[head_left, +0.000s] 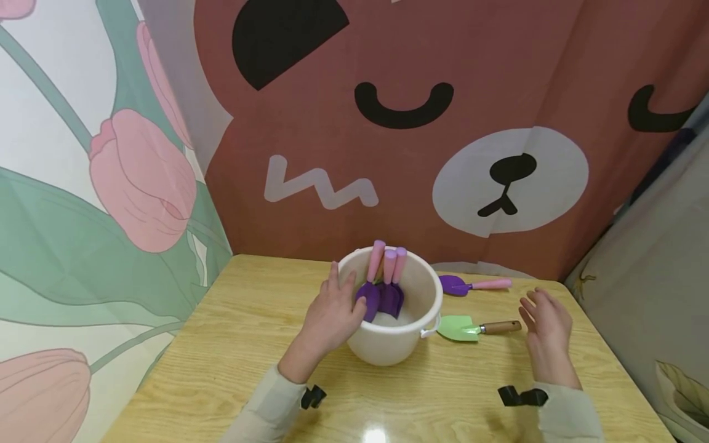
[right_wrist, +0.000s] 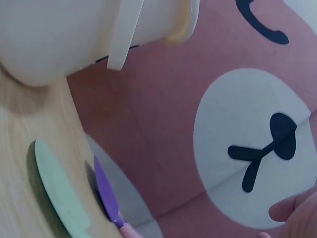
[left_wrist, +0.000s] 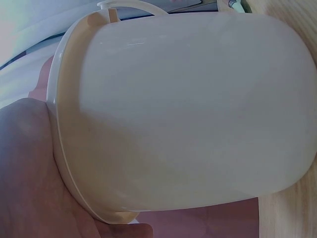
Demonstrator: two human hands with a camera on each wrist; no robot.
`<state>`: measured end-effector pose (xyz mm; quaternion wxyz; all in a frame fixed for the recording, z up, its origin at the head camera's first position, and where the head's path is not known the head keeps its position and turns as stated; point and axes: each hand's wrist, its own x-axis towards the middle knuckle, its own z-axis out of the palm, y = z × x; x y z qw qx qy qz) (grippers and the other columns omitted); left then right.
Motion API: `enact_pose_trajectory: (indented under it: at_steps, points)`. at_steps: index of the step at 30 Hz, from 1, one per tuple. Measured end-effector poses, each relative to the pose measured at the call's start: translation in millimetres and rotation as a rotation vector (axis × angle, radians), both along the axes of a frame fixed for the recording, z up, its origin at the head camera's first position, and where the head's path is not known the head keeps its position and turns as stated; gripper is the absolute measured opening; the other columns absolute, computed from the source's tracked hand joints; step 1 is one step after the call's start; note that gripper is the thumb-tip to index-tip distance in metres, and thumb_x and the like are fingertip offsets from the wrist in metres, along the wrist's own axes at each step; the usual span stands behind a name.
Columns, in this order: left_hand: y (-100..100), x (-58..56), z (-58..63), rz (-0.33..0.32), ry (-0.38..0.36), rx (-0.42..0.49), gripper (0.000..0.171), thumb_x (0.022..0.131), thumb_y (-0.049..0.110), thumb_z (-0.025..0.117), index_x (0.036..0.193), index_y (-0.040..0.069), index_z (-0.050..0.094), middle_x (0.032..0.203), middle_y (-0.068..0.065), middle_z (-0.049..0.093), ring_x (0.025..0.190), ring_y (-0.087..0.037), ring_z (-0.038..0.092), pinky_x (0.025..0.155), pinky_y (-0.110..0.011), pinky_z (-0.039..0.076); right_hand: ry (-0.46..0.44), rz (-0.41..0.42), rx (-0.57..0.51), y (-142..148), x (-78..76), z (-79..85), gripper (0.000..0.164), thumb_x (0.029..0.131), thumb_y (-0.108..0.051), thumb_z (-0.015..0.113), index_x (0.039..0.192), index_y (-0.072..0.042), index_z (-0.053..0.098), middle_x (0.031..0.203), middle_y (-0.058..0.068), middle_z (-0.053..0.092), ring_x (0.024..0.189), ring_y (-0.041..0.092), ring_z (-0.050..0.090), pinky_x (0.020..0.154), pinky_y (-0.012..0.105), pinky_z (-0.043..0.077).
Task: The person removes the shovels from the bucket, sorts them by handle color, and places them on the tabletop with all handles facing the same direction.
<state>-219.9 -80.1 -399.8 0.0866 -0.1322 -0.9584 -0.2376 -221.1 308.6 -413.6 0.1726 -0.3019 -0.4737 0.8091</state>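
A white bucket [head_left: 384, 347] stands upright on the table, and my left hand [head_left: 332, 314] holds its left rim, the thumb reaching over the edge. In the left wrist view the hand [left_wrist: 25, 168] lies against the rim of the bucket [left_wrist: 198, 109]. Several small purple garden tools [head_left: 391, 300] with pink handles lean inside the bucket. My right hand [head_left: 548, 326] hovers with nothing in it, its fingers relaxed. Just left of it lies a green trowel [head_left: 458, 328] with a wooden handle. Behind that trowel lies a purple hand shovel [head_left: 455, 285] with a pink handle.
The wooden table [head_left: 266, 344] meets a brown bear-print curtain [head_left: 310, 141] at the back. A tulip-print curtain [head_left: 138, 184] hangs at the left, and pale fabric [head_left: 648, 264] at the right. The bucket's white handle [right_wrist: 126, 29] hangs down on its right side.
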Motion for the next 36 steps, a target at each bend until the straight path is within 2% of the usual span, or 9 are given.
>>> enact_pose_trajectory:
  at_steps: [3, 6, 14, 18, 20, 24, 27, 31, 36]
  points:
    - [0.0, -0.1, -0.2, 0.003, -0.003, 0.001, 0.067, 0.100, 0.046, 0.044, 0.156, 0.011, 0.040, 0.166, -0.025, 0.013, 0.140, -0.041, 0.040, 0.097, -0.055, 0.049, 0.026, 0.017, -0.006, -5.5, -1.8, 6.2, 0.018, 0.099, -0.015, 0.061, 0.116, -0.021, 0.062, 0.122, -0.005, 0.053, 0.086, 0.004, 0.066, 0.074, 0.019, 0.053]
    - [-0.3, -0.1, -0.1, 0.004, -0.004, 0.005, 0.066, 0.100, 0.045, 0.045, 0.156, 0.011, 0.039, 0.167, -0.025, 0.012, 0.140, -0.040, 0.040, 0.096, -0.055, 0.050, 0.032, 0.039, -0.006, -11.3, -4.8, 12.4, 0.015, 0.098, -0.015, 0.062, 0.112, -0.021, 0.066, 0.123, -0.005, 0.054, 0.083, 0.004, 0.068, 0.074, 0.019, 0.055]
    - [-0.8, -0.9, -0.6, -0.002, -0.005, 0.004, 0.067, 0.100, 0.045, 0.044, 0.156, 0.010, 0.039, 0.166, -0.025, 0.013, 0.140, -0.041, 0.040, 0.095, -0.056, 0.050, 0.020, 0.124, 0.092, -28.9, -15.3, 28.4, 0.026, 0.099, -0.016, 0.063, 0.125, -0.018, 0.061, 0.123, -0.009, 0.051, 0.088, 0.004, 0.067, 0.075, 0.017, 0.054]
    - [-0.6, -1.2, -1.7, -0.002, 0.001, 0.000, 0.067, 0.100, 0.046, 0.044, 0.156, 0.010, 0.040, 0.166, -0.026, 0.014, 0.140, -0.041, 0.041, 0.095, -0.055, 0.050, 0.020, 0.239, 0.210, -36.3, -18.3, 32.6, 0.033, 0.101, -0.020, 0.061, 0.133, -0.017, 0.055, 0.118, -0.008, 0.052, 0.099, 0.005, 0.063, 0.079, 0.015, 0.053]
    - [-0.4, -1.5, -2.1, -0.002, 0.002, 0.004, 0.066, 0.100, 0.045, 0.045, 0.156, 0.010, 0.040, 0.166, -0.026, 0.014, 0.140, -0.041, 0.041, 0.095, -0.055, 0.050, 0.028, 0.301, 0.266, -39.2, -19.1, 34.0, 0.036, 0.101, -0.022, 0.060, 0.136, -0.017, 0.053, 0.117, -0.009, 0.053, 0.106, 0.007, 0.060, 0.087, 0.016, 0.052]
    - [-0.3, -1.9, -2.0, 0.000, -0.002, 0.006, 0.066, 0.100, 0.045, 0.045, 0.156, 0.010, 0.040, 0.166, -0.025, 0.013, 0.140, -0.041, 0.041, 0.095, -0.055, 0.050, 0.041, 0.398, 0.381, -45.0, -19.7, 36.7, 0.044, 0.101, -0.027, 0.062, 0.142, -0.017, 0.049, 0.119, -0.011, 0.054, 0.113, 0.007, 0.056, 0.109, 0.029, 0.043]
    - [-0.3, -2.3, -1.6, 0.001, -0.006, 0.002, 0.067, 0.100, 0.046, 0.044, 0.157, 0.011, 0.039, 0.167, -0.024, 0.012, 0.141, -0.041, 0.040, 0.096, -0.055, 0.050, 0.057, 0.442, 0.480, -49.8, -20.6, 38.5, 0.056, 0.100, -0.030, 0.064, 0.149, -0.011, 0.044, 0.124, -0.010, 0.054, 0.115, 0.007, 0.055, 0.117, 0.042, 0.034]
    - [0.0, -2.0, -0.7, 0.001, -0.012, 0.001, 0.067, 0.100, 0.046, 0.043, 0.157, 0.011, 0.038, 0.167, -0.023, 0.011, 0.142, -0.040, 0.039, 0.097, -0.055, 0.049, 0.088, 0.490, 0.573, -55.3, -24.2, 40.8, 0.063, 0.099, -0.031, 0.065, 0.152, -0.008, 0.041, 0.127, -0.007, 0.054, 0.119, 0.009, 0.052, 0.118, 0.049, 0.031]
    - [0.5, -1.4, -0.2, 0.002, -0.013, 0.001, 0.067, 0.100, 0.046, 0.043, 0.157, 0.011, 0.039, 0.167, -0.024, 0.012, 0.141, -0.040, 0.039, 0.097, -0.055, 0.050, 0.146, 0.559, 0.608, -61.4, -32.7, 42.1, 0.062, 0.099, -0.036, 0.066, 0.151, -0.010, 0.043, 0.136, 0.000, 0.051, 0.131, 0.017, 0.048, 0.118, 0.050, 0.030]
